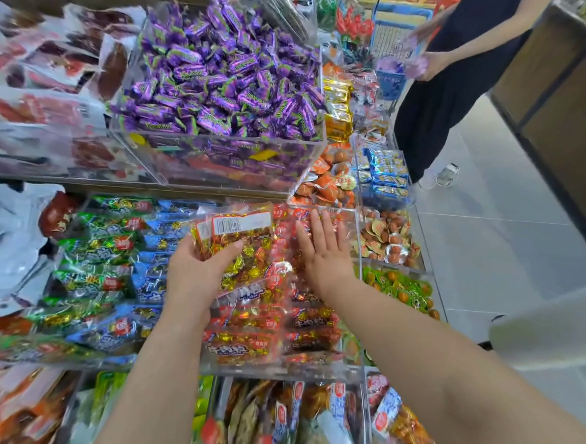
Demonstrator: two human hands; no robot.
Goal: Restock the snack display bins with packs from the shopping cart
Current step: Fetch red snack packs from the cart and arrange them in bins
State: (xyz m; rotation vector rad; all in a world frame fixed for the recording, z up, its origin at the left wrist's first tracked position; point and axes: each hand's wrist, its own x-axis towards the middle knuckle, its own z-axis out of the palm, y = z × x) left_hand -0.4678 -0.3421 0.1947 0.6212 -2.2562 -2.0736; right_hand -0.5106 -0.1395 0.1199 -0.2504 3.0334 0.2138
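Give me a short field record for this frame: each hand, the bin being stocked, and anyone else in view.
left: left hand grips a red-and-gold snack pack, barcode label up
right: right hand lies flat on red packs in the clear bin
bin behind: purple-wrapped candies
bystander: second person beside the shopping cart, holding something purple

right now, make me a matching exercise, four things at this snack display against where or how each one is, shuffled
1 left hand
2 right hand
3 purple candies
4 green packs

a heaped in the upper clear bin
b grips a barcode-labelled pack
c lies flat on the red packs
d left of the blue packs

Pairs: 1-b, 2-c, 3-a, 4-d
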